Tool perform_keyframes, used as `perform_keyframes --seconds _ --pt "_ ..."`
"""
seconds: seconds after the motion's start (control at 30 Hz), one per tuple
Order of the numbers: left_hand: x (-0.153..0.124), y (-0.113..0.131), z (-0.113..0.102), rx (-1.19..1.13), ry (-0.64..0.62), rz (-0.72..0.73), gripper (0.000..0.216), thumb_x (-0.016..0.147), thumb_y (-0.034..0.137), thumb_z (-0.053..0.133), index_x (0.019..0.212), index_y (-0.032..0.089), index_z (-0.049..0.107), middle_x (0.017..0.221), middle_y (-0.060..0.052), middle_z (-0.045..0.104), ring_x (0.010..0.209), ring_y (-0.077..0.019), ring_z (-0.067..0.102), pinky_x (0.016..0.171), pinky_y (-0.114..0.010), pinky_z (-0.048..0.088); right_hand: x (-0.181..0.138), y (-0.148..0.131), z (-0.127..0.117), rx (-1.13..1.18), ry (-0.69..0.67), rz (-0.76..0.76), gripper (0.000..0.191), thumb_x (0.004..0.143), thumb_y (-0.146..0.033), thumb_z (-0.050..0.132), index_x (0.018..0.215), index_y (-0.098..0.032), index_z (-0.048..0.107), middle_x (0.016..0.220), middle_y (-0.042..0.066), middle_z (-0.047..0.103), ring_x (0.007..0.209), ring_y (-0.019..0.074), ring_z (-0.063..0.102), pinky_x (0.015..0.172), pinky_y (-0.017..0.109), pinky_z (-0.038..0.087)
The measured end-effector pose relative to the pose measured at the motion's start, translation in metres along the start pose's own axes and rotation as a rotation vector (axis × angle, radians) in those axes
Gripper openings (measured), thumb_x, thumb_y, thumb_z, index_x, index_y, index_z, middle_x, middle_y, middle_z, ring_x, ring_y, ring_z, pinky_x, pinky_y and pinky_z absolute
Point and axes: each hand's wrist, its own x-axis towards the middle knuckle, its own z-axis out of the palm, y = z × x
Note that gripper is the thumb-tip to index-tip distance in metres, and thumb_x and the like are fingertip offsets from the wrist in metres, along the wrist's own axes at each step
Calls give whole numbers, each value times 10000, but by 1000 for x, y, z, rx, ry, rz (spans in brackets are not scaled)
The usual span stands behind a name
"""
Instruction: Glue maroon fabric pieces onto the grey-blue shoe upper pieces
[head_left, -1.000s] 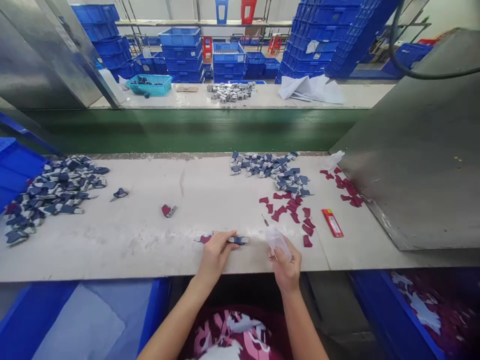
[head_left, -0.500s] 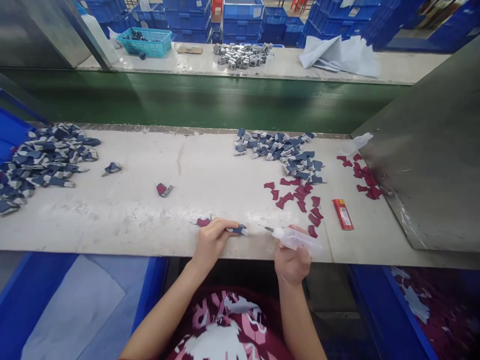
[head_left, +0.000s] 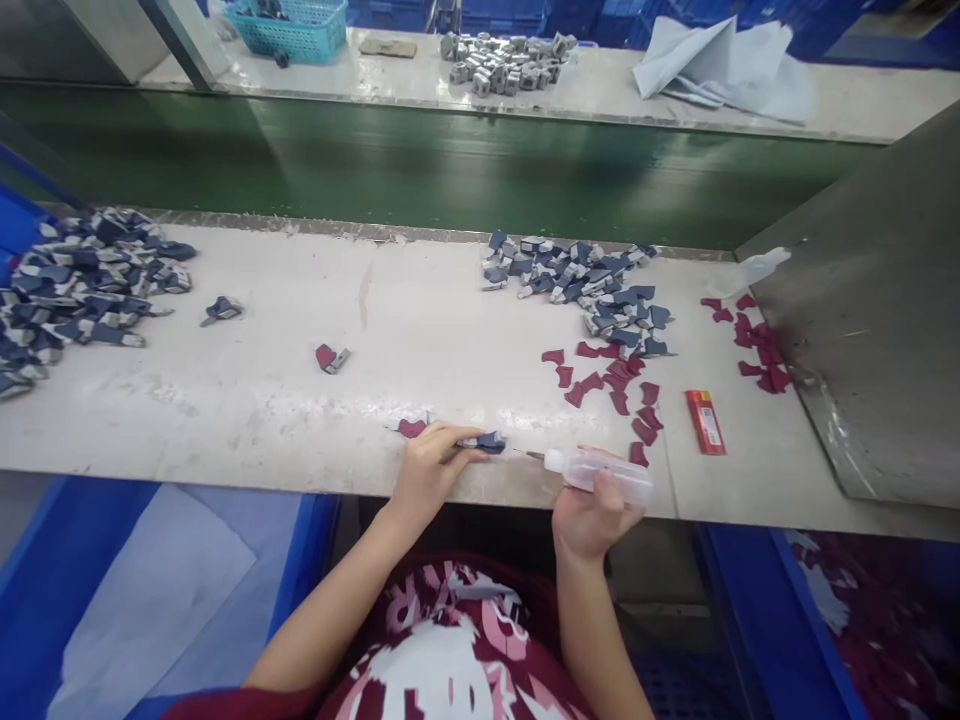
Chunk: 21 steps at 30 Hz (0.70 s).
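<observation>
My left hand (head_left: pixel 433 465) pinches a small navy-and-grey part (head_left: pixel 489 441) just above the near edge of the bench. In my right hand (head_left: pixel 596 510) is a translucent squeeze bottle (head_left: pixel 609 473) with a thin needle tip, which points left at the part from a short distance. A part with a maroon piece on it (head_left: pixel 411 428) lies beside my left fingers, partly covered by them. Farther left on the bench lies another maroon-faced part (head_left: pixel 328 358). Loose maroon pieces (head_left: pixel 616 376) are scattered beyond the bottle.
Navy-and-grey parts form a pile (head_left: pixel 577 280) at the back and a bigger pile (head_left: pixel 90 285) at far left. A red-and-yellow box (head_left: pixel 705 422) and more maroon pieces (head_left: pixel 763 350) lie right, near a metal panel (head_left: pixel 877 330). A turquoise basket (head_left: pixel 289 32) stands on the back ledge.
The camera view has tilted downward, so the bench sits higher in the picture. My left hand has turned the navy part slightly; the bottle is more level, its needle still apart from the part.
</observation>
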Motion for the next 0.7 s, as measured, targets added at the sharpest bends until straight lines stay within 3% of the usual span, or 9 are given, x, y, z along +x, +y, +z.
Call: perform_keyframes --seconds 0.13,0.47,0.7 --pt "-1 0 2 118 20 61 137 882 293 732 953 176 739 757 -30 739 716 -174 662 652 -282 567 -7 0 0 -150 -3 -128 200 736 -347 742 746 -150 710 698 35 686 606 202 647 556 333 526" --pt "-2 -4 4 179 6 59 172 871 344 737 919 179 727 723 -18 707 725 -181 644 662 -303 549 -12 -4 -5 -447 -189 -169 253 801 -373 743 826 -122 734 710 65 725 619 216 694 577 317 556" --pt "-2 -5 4 152 6 43 188 866 369 739 915 188 731 716 -19 706 715 -186 646 648 -309 554 -11 -7 -2 -494 -213 -202 256 806 -393 746 803 -137 736 681 51 724 587 201 685 556 295 547"
